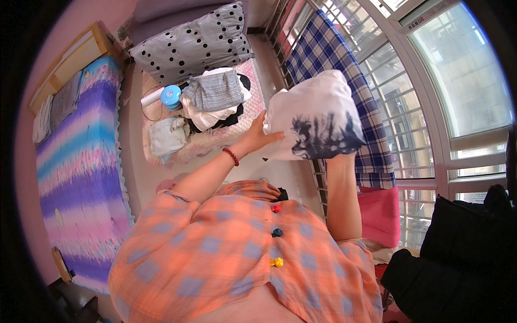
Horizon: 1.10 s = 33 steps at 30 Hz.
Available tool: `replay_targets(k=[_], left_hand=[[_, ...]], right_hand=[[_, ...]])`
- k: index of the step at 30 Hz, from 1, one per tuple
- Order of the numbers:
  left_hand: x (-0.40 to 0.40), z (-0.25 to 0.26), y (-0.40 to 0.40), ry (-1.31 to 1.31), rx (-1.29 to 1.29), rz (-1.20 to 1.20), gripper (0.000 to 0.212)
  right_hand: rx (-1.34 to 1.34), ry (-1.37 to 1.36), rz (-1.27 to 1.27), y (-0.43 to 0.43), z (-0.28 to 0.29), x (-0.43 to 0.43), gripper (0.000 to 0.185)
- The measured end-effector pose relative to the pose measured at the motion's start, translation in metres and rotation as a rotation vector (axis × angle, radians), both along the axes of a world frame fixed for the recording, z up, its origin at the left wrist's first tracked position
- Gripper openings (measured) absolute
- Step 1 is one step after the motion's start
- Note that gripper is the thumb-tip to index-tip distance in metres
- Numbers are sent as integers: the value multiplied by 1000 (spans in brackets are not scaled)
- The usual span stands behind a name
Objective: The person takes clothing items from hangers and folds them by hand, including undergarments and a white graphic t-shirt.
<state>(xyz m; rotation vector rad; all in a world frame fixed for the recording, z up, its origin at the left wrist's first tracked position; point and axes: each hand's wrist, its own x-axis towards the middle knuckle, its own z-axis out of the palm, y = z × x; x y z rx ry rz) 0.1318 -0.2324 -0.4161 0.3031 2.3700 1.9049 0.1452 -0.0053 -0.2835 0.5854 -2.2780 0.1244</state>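
Note:
A folded white garment with a dark ink-like print [319, 109] is held up in front of me, to the right of centre. My left hand [262, 135], with a red bead bracelet at the wrist, grips its left edge with the thumb on the near side. My right hand [343, 155] supports it from beneath and behind; its fingers are hidden by the cloth. Left of the garment, a pile of folded clothes with a grey knit piece on top [214, 91] lies on a pink quilted cover [254, 87]. A small folded white garment [167, 135] lies at the cover's near left.
A polka-dot pillow [194, 42], a round blue container [171, 96] and a white roll [152, 97] are by the pile. A bed with a striped cover [80, 161] stands left. Blue checked cloth [323, 52] hangs on a rack by the windows; black clothing [456, 258] hangs lower right.

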Motion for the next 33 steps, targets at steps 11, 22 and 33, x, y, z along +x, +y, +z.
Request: replay_targets(k=[11,22,33], left_hand=[[-36,54,-58,-295,440,-140,75],[-42,83,-76,-630,1183,-303,44],[-51,121,-144,-296,1556,-399,42]], right_hand=[[-707,-482,242,39,82,35,37],[-1296,-1244,320,64,81,19,29],[-1235,-859,-297,207,-45,68,16]])
